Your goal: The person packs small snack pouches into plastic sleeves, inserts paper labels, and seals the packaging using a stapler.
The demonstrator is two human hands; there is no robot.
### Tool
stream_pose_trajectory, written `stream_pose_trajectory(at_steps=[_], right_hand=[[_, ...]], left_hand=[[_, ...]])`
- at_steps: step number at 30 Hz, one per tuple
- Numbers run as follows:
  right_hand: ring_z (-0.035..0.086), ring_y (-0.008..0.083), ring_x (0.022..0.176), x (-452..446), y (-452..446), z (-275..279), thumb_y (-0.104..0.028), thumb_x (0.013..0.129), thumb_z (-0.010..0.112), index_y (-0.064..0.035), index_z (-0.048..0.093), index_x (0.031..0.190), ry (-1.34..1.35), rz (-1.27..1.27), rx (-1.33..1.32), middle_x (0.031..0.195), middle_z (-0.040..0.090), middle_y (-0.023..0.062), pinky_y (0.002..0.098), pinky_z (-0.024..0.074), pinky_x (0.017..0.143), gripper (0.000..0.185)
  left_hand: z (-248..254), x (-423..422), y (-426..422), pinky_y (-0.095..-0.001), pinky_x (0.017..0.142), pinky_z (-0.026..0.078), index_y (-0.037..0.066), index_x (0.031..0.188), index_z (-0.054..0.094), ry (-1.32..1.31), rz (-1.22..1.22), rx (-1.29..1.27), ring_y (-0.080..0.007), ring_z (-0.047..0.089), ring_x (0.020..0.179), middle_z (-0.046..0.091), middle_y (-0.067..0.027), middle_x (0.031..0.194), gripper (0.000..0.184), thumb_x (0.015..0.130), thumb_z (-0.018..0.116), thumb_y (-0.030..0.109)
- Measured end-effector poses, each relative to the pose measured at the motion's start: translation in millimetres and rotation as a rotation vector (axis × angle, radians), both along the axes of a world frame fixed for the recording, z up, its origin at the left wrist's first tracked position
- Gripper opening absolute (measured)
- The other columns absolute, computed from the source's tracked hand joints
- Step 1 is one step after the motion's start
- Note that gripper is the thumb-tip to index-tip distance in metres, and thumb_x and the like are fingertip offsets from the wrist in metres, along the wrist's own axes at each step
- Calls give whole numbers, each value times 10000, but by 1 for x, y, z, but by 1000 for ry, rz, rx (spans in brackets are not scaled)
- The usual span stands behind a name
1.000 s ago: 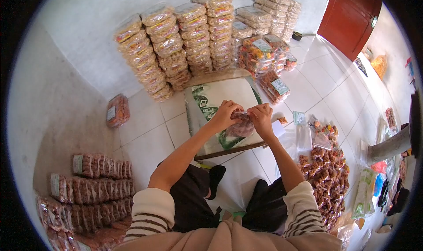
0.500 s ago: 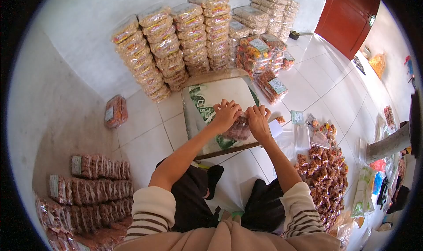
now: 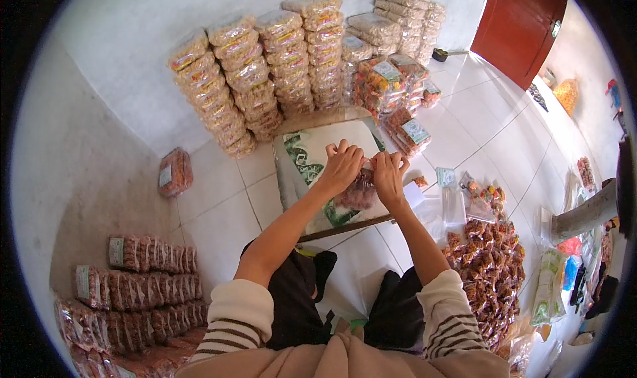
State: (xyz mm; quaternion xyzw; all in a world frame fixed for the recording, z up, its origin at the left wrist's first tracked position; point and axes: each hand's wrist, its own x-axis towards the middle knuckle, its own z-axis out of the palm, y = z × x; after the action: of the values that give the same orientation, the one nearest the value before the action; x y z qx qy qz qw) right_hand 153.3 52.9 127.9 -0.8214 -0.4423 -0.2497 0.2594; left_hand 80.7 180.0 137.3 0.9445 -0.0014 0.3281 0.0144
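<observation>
Evidently both hands are busy with one clear plastic bag (image 3: pixel 355 197), which sits near the centre of the frame on the tabletop (image 3: pixel 325 134). The left hand (image 3: pixel 344 168) and the right hand (image 3: pixel 387 176) appear to pinch its upper edge, their fingers closed and nearly meeting; the exact hold of the fingertips is partly hidden. If one pinch slipped or the two pulled unevenly, the thin plastic could tear or the edge could gape, and the contents might spill; whether it is sealed is too small to tell. The bag contains reddish-brown pieces.

At the upper left to upper centre, tall stacks of clear bags (image 3: pixel 245 73) hold pale tan food; their height could make them topple if knocked. Just right of these, other bags (image 3: pixel 379 79) show orange and red contents. Lower right, a heap of small packets (image 3: pixel 491 265) holds brown pieces. Lower left, rows of packs (image 3: pixel 149 286) hold reddish-brown pieces, and a lone pack (image 3: pixel 175 172) lies above them.
</observation>
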Motion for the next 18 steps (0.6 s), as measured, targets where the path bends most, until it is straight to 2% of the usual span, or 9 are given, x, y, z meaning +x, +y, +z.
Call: stream_pose_trajectory(at_steps=[2,4,6,8,9,11,13,18], right_hand=[[421,257,884,-3,-3,4,-165,826,496,-71,477,829,-34,-19,-56,837,491,74,474,279,827,96],[421,257,889,-8,-5,-2,-168,818,508,-71,483,838,-46,-52,-84,836,490,82,469,279,833,101],[422,257,895,-13,-10,-1,-170,809,521,-72,489,846,-52,-83,-115,835,489,89,463,280,838,109],[442,260,891,-17,-16,11,-111,756,575,-50,520,878,-35,-17,49,850,500,101,422,340,819,147],[442,260,891,-17,-20,14,-111,756,575,-50,520,878,-32,-18,48,850,500,101,422,340,819,147],[473,266,876,-13,-30,18,-31,691,610,-23,545,895,7,384,32,882,511,108,374,409,780,215],[484,270,872,-17,-35,18,-5,671,612,-12,550,891,37,403,20,895,513,111,361,427,767,229],[498,277,886,-16,-39,13,23,657,607,5,561,896,162,429,35,902,513,116,350,441,779,244]], left_hand=[[3,-1,-4,-415,714,239,98,757,512,-16,8,0,-209,398,835,509,-14,748,136,827,515,214],[-8,-6,-6,-421,704,226,101,824,511,144,54,-62,-201,412,840,526,-17,798,137,851,497,234],[-14,-7,-4,-431,701,230,102,827,517,187,34,-65,-206,414,848,534,-12,808,149,855,490,246],[-13,-6,-2,-442,698,234,104,830,522,225,20,-62,-211,416,855,541,-7,819,162,860,482,258],[-12,-5,-1,-452,701,236,107,835,530,303,27,-84,-219,419,870,549,-6,833,175,865,474,270],[-12,-3,1,-463,704,239,110,841,538,378,37,-116,-226,422,885,557,-5,846,189,871,466,283],[-5,0,3,-475,721,241,116,869,550,577,36,-242,-241,426,924,571,-12,888,254,887,427,338],[9,5,9,-485,746,240,122,894,557,785,13,-352,-254,424,949,576,-29,920,325,895,382,396]])
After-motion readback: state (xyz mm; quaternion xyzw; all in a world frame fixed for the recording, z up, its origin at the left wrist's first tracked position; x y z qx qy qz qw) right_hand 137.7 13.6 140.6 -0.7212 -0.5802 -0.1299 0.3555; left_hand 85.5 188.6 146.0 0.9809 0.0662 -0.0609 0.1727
